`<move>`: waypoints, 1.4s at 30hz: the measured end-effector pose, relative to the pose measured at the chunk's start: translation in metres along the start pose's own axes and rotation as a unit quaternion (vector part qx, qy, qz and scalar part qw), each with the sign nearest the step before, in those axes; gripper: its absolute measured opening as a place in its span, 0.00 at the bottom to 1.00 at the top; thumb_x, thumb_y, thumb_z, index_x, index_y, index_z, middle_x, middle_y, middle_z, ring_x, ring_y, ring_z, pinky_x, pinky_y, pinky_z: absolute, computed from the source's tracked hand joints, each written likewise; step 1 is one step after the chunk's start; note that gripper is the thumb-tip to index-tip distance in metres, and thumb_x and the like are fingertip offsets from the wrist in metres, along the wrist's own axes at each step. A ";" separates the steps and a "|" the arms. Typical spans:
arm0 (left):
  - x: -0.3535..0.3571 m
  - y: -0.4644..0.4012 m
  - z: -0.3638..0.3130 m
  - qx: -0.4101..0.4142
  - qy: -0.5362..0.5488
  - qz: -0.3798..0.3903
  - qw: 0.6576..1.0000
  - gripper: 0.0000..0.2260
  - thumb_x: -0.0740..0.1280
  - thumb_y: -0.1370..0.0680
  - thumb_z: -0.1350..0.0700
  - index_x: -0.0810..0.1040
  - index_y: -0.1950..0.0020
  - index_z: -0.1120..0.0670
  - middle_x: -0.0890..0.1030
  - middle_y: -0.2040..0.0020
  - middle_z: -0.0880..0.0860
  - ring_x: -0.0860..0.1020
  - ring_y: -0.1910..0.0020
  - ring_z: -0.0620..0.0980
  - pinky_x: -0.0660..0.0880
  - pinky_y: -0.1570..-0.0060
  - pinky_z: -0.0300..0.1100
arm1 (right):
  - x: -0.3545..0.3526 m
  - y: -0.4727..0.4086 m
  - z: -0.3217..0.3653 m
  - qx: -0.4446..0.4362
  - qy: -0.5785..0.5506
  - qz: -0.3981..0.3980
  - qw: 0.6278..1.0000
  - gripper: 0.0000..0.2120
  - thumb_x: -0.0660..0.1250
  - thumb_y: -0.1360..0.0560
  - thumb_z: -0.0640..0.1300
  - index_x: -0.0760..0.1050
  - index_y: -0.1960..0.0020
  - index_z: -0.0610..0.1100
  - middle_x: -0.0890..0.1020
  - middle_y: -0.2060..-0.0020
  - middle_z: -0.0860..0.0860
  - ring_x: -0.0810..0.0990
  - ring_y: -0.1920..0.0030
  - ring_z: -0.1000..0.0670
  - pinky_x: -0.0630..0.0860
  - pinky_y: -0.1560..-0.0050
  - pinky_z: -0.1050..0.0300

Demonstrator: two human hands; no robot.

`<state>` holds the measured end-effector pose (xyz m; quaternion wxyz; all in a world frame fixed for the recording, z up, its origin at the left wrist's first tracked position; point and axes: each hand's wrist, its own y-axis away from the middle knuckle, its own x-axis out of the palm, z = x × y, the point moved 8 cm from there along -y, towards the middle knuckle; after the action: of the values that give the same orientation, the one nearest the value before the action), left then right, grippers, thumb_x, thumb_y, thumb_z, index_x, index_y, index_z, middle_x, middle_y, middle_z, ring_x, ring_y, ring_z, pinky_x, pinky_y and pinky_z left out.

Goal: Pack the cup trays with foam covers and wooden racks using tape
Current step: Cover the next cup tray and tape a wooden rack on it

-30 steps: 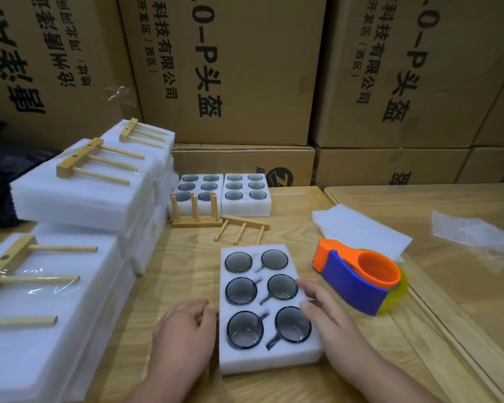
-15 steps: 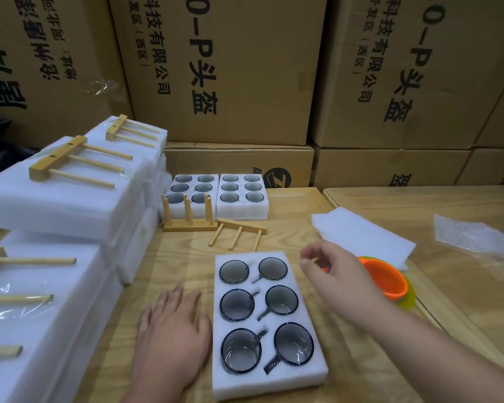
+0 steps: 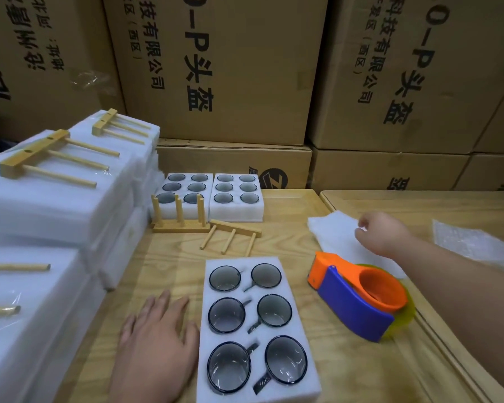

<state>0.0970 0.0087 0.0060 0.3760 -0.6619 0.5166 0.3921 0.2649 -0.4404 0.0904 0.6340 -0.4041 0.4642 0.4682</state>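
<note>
White foam cover sheet [image 3: 335, 237] lies on the desk [image 3: 288, 210], beyond the tape dispenser [image 3: 358, 298]. Right hand [image 3: 383, 235] is over its far edge, grip curled, possibly pinching it; unclear. Cup tray [image 3: 256, 327] sits near-left, long axis toward the person. Left hand [image 3: 157, 344] lies flat beside it.

Wooden table [image 3: 309, 199] bears cup tray [image 3: 256, 330], tape dispenser [image 3: 358, 303].

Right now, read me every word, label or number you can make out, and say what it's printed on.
"O-P头盔", running sideways: middle cardboard box.
"科技有限公司" and "(西区)": same box.
"O-P头盔", "科技有限公司", "(西区)": right cardboard box.
Round logo, letter unclear: low carton.
Left cardboard box: print cut off and blurred, unreadable.
Cup trays, tape dispenser: no text.
</note>
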 end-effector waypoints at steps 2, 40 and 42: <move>0.001 0.000 0.001 -0.002 -0.001 -0.002 1.000 0.24 0.51 0.20 0.37 0.60 0.23 0.35 0.53 0.18 0.39 0.50 0.19 0.43 0.46 0.22 0.48 | 0.010 -0.006 -0.017 0.027 0.028 0.035 0.999 0.24 0.67 0.22 0.56 0.73 0.31 0.46 0.79 0.38 0.44 0.78 0.42 0.42 0.78 0.45 0.50; 0.000 0.001 0.001 -0.005 -0.020 -0.004 1.000 0.24 0.53 0.20 0.37 0.61 0.24 0.35 0.55 0.19 0.40 0.51 0.19 0.44 0.48 0.22 0.48 | -0.010 0.009 -0.005 -0.045 0.155 -0.001 0.987 0.24 0.59 0.21 0.65 0.77 0.35 0.51 0.82 0.52 0.52 0.79 0.52 0.48 0.73 0.61 0.55; 0.001 0.001 0.001 -0.007 -0.020 -0.004 1.000 0.24 0.52 0.20 0.36 0.62 0.24 0.35 0.55 0.19 0.40 0.51 0.19 0.44 0.48 0.22 0.48 | -0.019 0.008 -0.004 -0.049 0.141 -0.021 0.989 0.18 0.59 0.20 0.60 0.80 0.44 0.51 0.81 0.59 0.52 0.79 0.58 0.49 0.75 0.63 0.55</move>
<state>0.0956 0.0094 0.0045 0.3833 -0.6584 0.5038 0.4072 0.2539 -0.4464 0.1067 0.5517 -0.5065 0.5165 0.4152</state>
